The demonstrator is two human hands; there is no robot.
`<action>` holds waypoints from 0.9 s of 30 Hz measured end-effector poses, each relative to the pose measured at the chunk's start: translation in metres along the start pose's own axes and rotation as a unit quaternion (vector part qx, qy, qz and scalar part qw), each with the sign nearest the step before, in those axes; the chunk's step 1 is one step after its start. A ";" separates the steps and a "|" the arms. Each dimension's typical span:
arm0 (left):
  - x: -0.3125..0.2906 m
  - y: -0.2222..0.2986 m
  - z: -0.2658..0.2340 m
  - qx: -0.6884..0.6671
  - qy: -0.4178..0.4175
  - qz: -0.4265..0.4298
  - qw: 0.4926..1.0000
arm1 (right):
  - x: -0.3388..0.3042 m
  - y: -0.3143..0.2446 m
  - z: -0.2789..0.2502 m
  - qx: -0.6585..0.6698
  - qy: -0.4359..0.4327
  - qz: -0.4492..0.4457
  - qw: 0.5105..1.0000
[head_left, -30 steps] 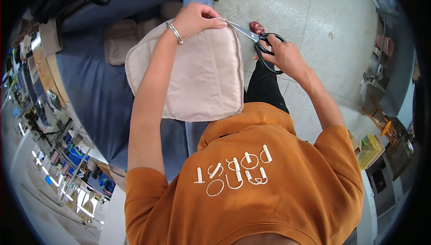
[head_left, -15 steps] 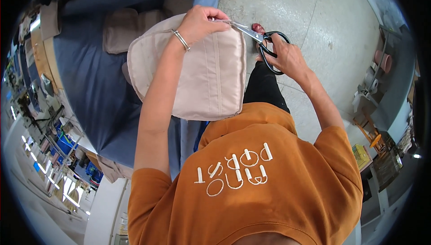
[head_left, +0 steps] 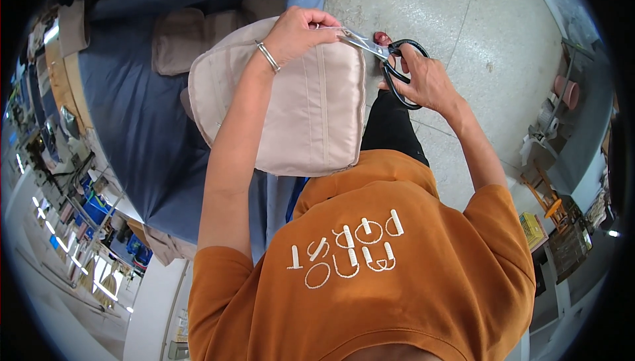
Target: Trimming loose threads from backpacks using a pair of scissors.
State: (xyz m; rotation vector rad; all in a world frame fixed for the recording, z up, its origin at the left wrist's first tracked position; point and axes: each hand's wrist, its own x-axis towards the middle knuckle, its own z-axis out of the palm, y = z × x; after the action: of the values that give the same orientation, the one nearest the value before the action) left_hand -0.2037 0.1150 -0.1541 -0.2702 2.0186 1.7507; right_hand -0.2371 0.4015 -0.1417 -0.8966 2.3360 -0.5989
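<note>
A beige, padded fabric bag [head_left: 284,116] with rounded corners and stitched seams lies over the near edge of the blue-covered table, against my body. At its far right corner my left hand [head_left: 304,30] pinches a thin, pale thread [head_left: 331,27] close to the seam; the exact grip is partly hidden by the fingers. My right hand [head_left: 423,80] holds scissors [head_left: 391,58] by their black loop handles. The blades point left, slightly parted, with their tips at the thread and the bag's corner beside my left fingertips.
Blue cloth [head_left: 132,123] covers the table on the left, with more beige padded pieces [head_left: 177,42] on its far part. Grey floor [head_left: 456,17] lies to the right. A pink bucket [head_left: 567,91] and a small wooden chair [head_left: 548,195] stand at the far right.
The scissors' blades have parted, and the tips have moved left toward my left fingers. The bag and both hands have shifted very slightly right.
</note>
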 end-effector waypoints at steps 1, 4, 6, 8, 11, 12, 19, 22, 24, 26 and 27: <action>-0.001 0.000 0.000 -0.013 -0.003 -0.001 1.000 | 0.001 -0.002 -0.001 0.000 0.000 -0.001 1.000; -0.002 0.006 -0.002 -0.012 -0.016 -0.014 1.000 | 0.001 -0.004 -0.004 -0.020 -0.041 0.023 0.999; -0.001 0.005 -0.002 -0.014 -0.015 -0.015 1.000 | 0.001 -0.002 -0.003 -0.028 -0.068 0.036 0.997; -0.001 0.004 -0.003 -0.016 -0.012 -0.016 1.000 | 0.001 -0.003 -0.003 -0.035 -0.055 0.022 0.998; -0.001 0.004 -0.003 -0.013 -0.015 -0.032 0.999 | 0.000 -0.005 -0.003 -0.050 -0.038 0.008 0.998; -0.001 0.005 -0.003 -0.018 -0.013 -0.036 0.999 | 0.000 -0.005 -0.004 -0.059 -0.034 0.007 0.998; -0.001 0.003 -0.003 -0.034 -0.008 -0.038 0.999 | -0.002 -0.004 -0.012 -0.108 -0.032 -0.008 0.994; -0.002 0.005 -0.003 -0.018 -0.006 -0.041 0.999 | -0.001 -0.007 -0.021 -0.110 -0.056 0.000 0.992; -0.002 0.004 -0.003 -0.013 -0.003 -0.038 0.999 | 0.001 -0.004 -0.025 -0.059 -0.014 -0.045 0.997; -0.002 0.004 -0.002 -0.009 0.001 -0.035 0.999 | 0.005 0.003 -0.024 -0.065 -0.025 -0.044 0.997; -0.002 0.005 -0.002 -0.005 0.000 -0.032 0.999 | 0.009 0.004 -0.024 -0.071 -0.035 -0.042 0.996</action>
State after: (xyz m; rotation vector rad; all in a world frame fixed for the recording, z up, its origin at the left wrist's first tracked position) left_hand -0.2042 0.1137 -0.1489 -0.3348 1.9781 1.7223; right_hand -0.2601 0.4030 -0.1293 -1.0679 2.3094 -0.4320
